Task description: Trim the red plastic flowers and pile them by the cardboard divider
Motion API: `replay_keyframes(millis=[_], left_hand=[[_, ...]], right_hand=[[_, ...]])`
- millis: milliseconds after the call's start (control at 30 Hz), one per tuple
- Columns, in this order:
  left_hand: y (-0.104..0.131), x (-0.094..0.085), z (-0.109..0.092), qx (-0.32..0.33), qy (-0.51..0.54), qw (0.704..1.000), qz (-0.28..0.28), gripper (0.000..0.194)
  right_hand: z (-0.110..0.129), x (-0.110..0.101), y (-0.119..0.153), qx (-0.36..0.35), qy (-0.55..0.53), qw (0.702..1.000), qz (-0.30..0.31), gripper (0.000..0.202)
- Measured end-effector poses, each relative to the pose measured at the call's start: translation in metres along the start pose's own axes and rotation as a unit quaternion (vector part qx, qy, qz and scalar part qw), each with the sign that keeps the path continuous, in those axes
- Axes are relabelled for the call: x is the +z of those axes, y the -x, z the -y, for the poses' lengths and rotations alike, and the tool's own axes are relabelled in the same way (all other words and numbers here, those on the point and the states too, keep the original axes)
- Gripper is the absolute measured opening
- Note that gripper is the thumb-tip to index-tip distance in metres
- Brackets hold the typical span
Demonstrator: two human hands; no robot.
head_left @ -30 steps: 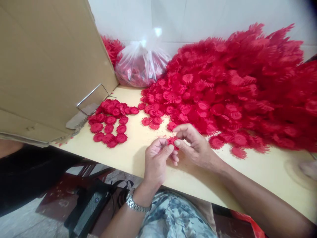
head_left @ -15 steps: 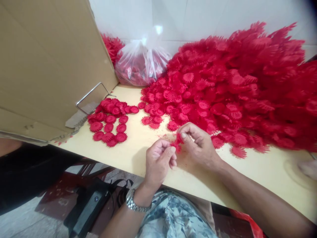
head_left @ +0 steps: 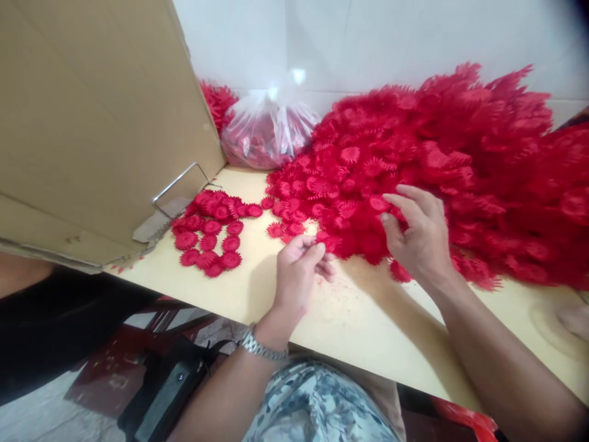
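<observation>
My left hand [head_left: 299, 267], wearing a metal watch, is closed in a pinch above the table. Its thumb presses against the index finger. Red shows right at these fingertips, where the edge of the pile lies behind, so I cannot make out what is between them. My right hand [head_left: 418, 233] is raised over the front of a big heap of red flower-shaped pieces [head_left: 350, 155] with toothed edges. Its fingers are spread and curved, with nothing seen in them. Left of the hands lies a chain-like cluster of the same red pieces [head_left: 231, 243].
A tall cardboard box [head_left: 105, 123] stands at the left, with a bent wire [head_left: 175, 182] at its base. Behind the cluster sits a tied clear plastic bag [head_left: 269, 132] of red material. Small red crumbs dot the table [head_left: 368, 325]. A person's dark sleeve [head_left: 69, 319] shows at left.
My hands were together over a ragged red piece. The right hand has since moved away, up and to the right, and its fingers have opened. The left hand has stayed nearly in place.
</observation>
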State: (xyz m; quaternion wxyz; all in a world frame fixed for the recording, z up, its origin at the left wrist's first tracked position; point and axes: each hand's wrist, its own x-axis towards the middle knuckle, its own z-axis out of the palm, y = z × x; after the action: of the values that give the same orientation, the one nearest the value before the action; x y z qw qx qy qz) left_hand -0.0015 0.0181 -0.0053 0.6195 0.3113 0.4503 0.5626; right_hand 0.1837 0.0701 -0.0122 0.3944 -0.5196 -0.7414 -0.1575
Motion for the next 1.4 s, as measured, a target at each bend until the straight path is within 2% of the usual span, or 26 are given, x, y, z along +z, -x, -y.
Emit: replay_keyframes(millis=[67, 133, 200, 267, 333, 367, 433, 500, 533, 600, 700, 800, 833, 900, 1000, 1067, 1133, 1200, 1300, 1400], left_hand=[[-0.015, 0.011, -0.005, 0.006, -0.04, 0.999, 0.013, 0.013], [-0.025, 0.016, -0.01, 0.004, -0.099, 0.994, 0.05, 0.036], [-0.024, 0.01, -0.014, 0.069, -0.19, 0.977, 0.065, 0.056], [-0.014, -0.007, -0.02, 0.139, -0.298, 0.944, 0.04, 0.053], [0.003, -0.032, -0.027, 0.213, -0.405, 0.889, 0.003, 0.027], [0.011, -0.047, -0.032, 0.246, -0.468, 0.849, -0.013, 0.018], [0.022, -0.076, -0.042, 0.293, -0.601, 0.738, -0.087, 0.016], [0.026, -0.1, -0.05, 0.27, -0.708, 0.632, -0.161, 0.015], [0.026, -0.109, -0.052, 0.246, -0.741, 0.598, -0.182, 0.014], [0.024, -0.121, -0.053, 0.23, -0.754, 0.586, -0.188, 0.011], [0.021, -0.126, -0.048, 0.227, -0.75, 0.592, -0.187, 0.011], [0.023, -0.123, -0.041, 0.255, -0.686, 0.65, -0.207, 0.012], [0.024, -0.12, -0.039, 0.268, -0.651, 0.678, -0.21, 0.01], [0.026, -0.11, -0.035, 0.266, -0.558, 0.761, -0.196, 0.008], [0.03, -0.083, -0.029, 0.182, -0.372, 0.903, -0.119, 0.009], [0.034, -0.062, -0.025, 0.129, -0.279, 0.949, -0.065, 0.009], [0.038, -0.044, -0.021, 0.099, -0.222, 0.97, -0.019, 0.008], [0.039, -0.035, -0.016, 0.081, -0.185, 0.979, 0.01, 0.007], [0.037, -0.03, -0.01, 0.045, -0.127, 0.99, 0.041, 0.006], [0.032, -0.029, -0.004, -0.029, -0.029, 0.996, 0.075, 0.011]], right_hand=[[0.004, -0.001, 0.002, -0.037, -0.021, 0.999, -0.003, 0.023], [0.009, -0.002, 0.004, -0.074, -0.042, 0.996, -0.004, 0.021], [0.013, -0.002, 0.007, -0.099, -0.052, 0.994, -0.004, 0.019], [0.016, -0.001, 0.009, -0.109, -0.06, 0.992, -0.005, 0.018], [0.018, 0.001, 0.011, -0.109, -0.077, 0.991, 0.011, 0.018], [0.02, 0.002, 0.012, -0.106, -0.091, 0.99, 0.021, 0.018], [0.022, 0.004, 0.014, -0.106, -0.121, 0.986, 0.042, 0.02], [0.025, 0.007, 0.016, -0.118, -0.146, 0.981, 0.052, 0.022], [0.026, 0.008, 0.017, -0.128, -0.154, 0.978, 0.052, 0.023], [0.028, 0.009, 0.019, -0.144, -0.167, 0.974, 0.054, 0.022], [0.028, 0.01, 0.019, -0.151, -0.176, 0.971, 0.057, 0.022], [0.029, 0.008, 0.019, -0.139, -0.171, 0.973, 0.073, 0.022], [0.03, 0.007, 0.018, -0.139, -0.172, 0.973, 0.072, 0.021], [0.037, 0.002, 0.017, -0.132, -0.182, 0.972, 0.074, 0.017], [0.054, -0.009, 0.014, -0.088, -0.246, 0.957, 0.125, 0.014], [0.067, -0.017, 0.011, -0.052, -0.304, 0.929, 0.205, 0.018], [0.077, -0.024, 0.009, -0.034, -0.339, 0.897, 0.28, 0.019], [0.081, -0.029, 0.009, -0.02, -0.354, 0.878, 0.322, 0.025], [0.082, -0.035, 0.015, 0.048, -0.388, 0.859, 0.33, 0.033], [0.083, -0.037, 0.026, 0.149, -0.481, 0.797, 0.333, 0.036]])
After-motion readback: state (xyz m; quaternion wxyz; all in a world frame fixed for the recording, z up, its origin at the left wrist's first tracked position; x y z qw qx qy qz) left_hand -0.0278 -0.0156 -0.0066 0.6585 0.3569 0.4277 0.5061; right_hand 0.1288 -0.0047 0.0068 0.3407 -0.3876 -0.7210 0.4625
